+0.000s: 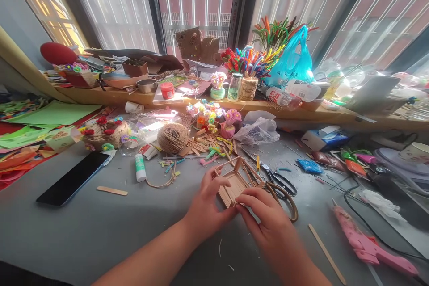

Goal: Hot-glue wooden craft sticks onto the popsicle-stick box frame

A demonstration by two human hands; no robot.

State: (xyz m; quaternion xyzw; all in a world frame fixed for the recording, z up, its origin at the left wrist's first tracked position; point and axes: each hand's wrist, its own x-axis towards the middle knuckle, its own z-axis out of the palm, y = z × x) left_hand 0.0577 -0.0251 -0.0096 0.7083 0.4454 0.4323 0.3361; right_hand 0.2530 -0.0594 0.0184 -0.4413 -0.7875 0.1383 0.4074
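Between my hands is a small wooden frame [236,183] built of craft sticks, with a slatted base and thin raised sides. My left hand [209,196] is closed around its left side, thumb underneath near the front corner. At that same front corner, my right hand [263,214] pinches the frame with thumb and fingertips. Whether a small piece sits in that pinch is hidden. Just beyond the frame lie scissors with black handles [284,182] and another pair with bronze-coloured handles [290,203]. One loose craft stick [325,252] rests right of my right hand.
A pink glue gun [372,241] with its cord lies at the right. Leftward are a phone [73,178], another craft stick [112,191] and a glue stick [140,167]. Behind stand a twine ball [173,137], piled sticks and a plastic bag [258,132]. A crowded ledge [187,106] runs below the window.
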